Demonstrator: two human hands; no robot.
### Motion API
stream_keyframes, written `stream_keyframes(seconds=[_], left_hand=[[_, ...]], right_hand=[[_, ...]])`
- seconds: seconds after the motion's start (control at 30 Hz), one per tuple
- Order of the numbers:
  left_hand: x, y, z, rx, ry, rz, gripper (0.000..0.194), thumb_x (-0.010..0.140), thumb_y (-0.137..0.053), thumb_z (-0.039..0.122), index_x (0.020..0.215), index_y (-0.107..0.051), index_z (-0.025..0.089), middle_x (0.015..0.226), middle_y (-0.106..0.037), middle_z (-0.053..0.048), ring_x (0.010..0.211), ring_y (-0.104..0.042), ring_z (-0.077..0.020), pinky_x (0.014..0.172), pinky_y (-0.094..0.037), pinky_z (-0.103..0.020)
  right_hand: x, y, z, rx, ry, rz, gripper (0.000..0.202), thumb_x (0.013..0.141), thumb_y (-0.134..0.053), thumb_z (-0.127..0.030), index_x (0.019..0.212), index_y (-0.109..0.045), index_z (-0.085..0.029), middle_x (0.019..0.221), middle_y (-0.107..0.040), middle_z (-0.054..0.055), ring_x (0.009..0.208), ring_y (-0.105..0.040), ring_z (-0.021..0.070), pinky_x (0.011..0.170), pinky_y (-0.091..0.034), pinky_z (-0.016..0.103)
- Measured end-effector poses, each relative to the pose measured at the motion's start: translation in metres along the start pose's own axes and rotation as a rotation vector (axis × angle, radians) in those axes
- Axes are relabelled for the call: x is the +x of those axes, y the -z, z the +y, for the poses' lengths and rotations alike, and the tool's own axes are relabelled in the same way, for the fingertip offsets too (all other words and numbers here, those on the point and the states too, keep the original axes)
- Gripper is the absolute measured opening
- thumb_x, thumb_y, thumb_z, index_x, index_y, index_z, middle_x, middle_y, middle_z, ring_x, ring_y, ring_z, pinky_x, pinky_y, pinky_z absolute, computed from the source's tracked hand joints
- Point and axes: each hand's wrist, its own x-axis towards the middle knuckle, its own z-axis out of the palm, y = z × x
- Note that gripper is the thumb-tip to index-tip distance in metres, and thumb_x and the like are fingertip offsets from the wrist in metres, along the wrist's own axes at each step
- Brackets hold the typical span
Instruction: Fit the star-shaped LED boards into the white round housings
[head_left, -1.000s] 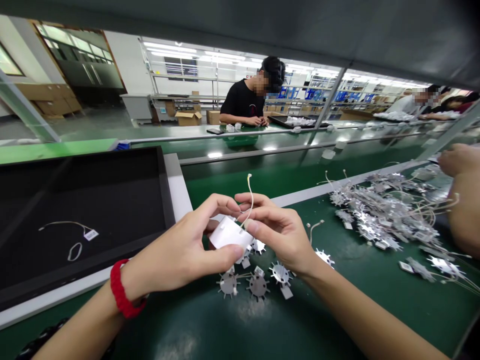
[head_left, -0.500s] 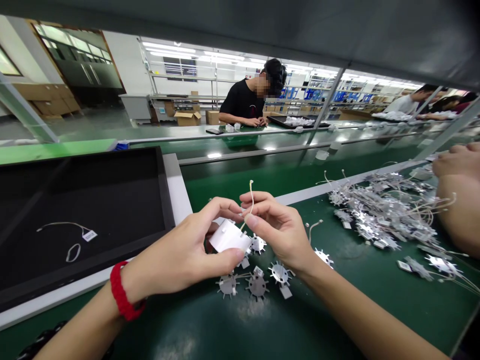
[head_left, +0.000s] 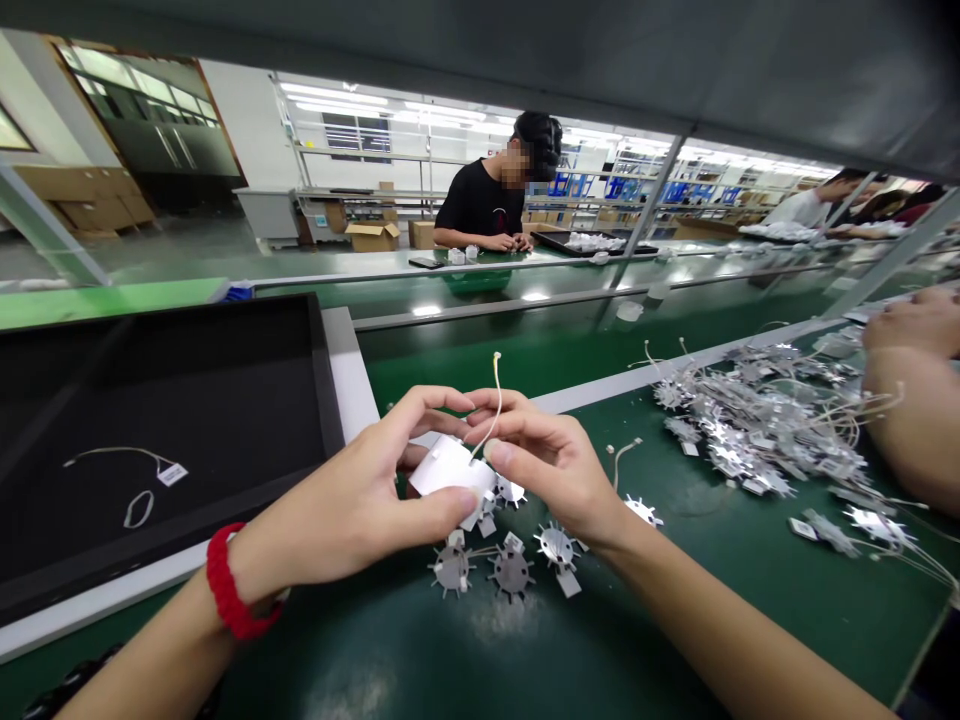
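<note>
My left hand (head_left: pixel 367 490) wraps round a small white plastic housing (head_left: pixel 444 468), thumb along its near side and fingers behind it. A thin white cable (head_left: pixel 496 400) rises from the housing's top edge, its small connector end pointing up. At the housing's right side is my right hand (head_left: pixel 544 465), thumb and fingers curled in against its edge close to the cable's base; the fingertips behind are partly hidden. Below the hands, several silver star-shaped metal plates (head_left: pixel 511 572) with small white tags lie on the green work surface (head_left: pixel 637 640).
At left stands a black tray (head_left: pixel 225 390) holding a loose tagged cable (head_left: pixel 171 474). A heap of star-shaped plates with cables (head_left: pixel 742 420) lies at right, beside another person's hand (head_left: pixel 915 350). Across the line sits a co-worker (head_left: pixel 480 205). A grey shelf (head_left: pixel 525 50) hangs overhead.
Both hands and the housing have shifted slightly left in view. The housing is turned a little, and the right thumb sits closer to its edge, the cable now in front of the fingers.
</note>
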Motion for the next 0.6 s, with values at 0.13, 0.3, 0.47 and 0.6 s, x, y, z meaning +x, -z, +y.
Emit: stream_keyframes(seconds=[0.13, 0.3, 0.47, 0.6], left_hand=[[0.000, 0.000, 0.001, -0.022, 0.006, -0.029, 0.056, 0.093, -0.077, 0.047, 0.141, -0.051, 0.030, 0.141, -0.064, -0.007, 0.103, -0.069, -0.0221, 0.084, -0.057, -0.032], [0.000, 0.002, -0.003, 0.014, -0.012, -0.037, 0.052, 0.094, -0.076, 0.049, 0.138, -0.053, 0.030, 0.141, -0.064, -0.007, 0.104, -0.067, -0.0224, 0.085, -0.057, -0.033], [0.003, 0.005, -0.009, 0.036, -0.023, -0.060, 0.055, 0.094, -0.075, 0.052, 0.139, -0.051, 0.029, 0.139, -0.064, -0.009, 0.101, -0.069, -0.0242, 0.079, -0.058, -0.033], [0.003, 0.005, -0.008, 0.044, -0.017, -0.072, 0.055, 0.094, -0.074, 0.052, 0.139, -0.051, 0.030, 0.137, -0.065, -0.008, 0.098, -0.068, -0.0234, 0.075, -0.055, -0.032]], right_hand=[[0.000, 0.000, 0.002, 0.009, -0.011, -0.007, 0.008, 0.092, -0.086, -0.038, 0.096, -0.089, -0.032, 0.122, -0.077, 0.009, 0.131, -0.066, 0.0290, 0.103, -0.060, 0.044], [0.001, 0.001, 0.002, 0.009, -0.013, -0.011, 0.005, 0.091, -0.087, -0.036, 0.094, -0.089, -0.033, 0.121, -0.077, 0.008, 0.129, -0.067, 0.0278, 0.106, -0.059, 0.045], [0.001, 0.000, 0.002, -0.005, -0.029, 0.005, 0.008, 0.090, -0.088, -0.040, 0.092, -0.089, -0.032, 0.123, -0.077, 0.008, 0.126, -0.069, 0.0277, 0.100, -0.060, 0.043], [0.001, -0.001, 0.001, -0.023, -0.026, 0.017, 0.012, 0.090, -0.088, -0.043, 0.091, -0.088, -0.032, 0.123, -0.076, 0.008, 0.122, -0.070, 0.0268, 0.095, -0.059, 0.041]])
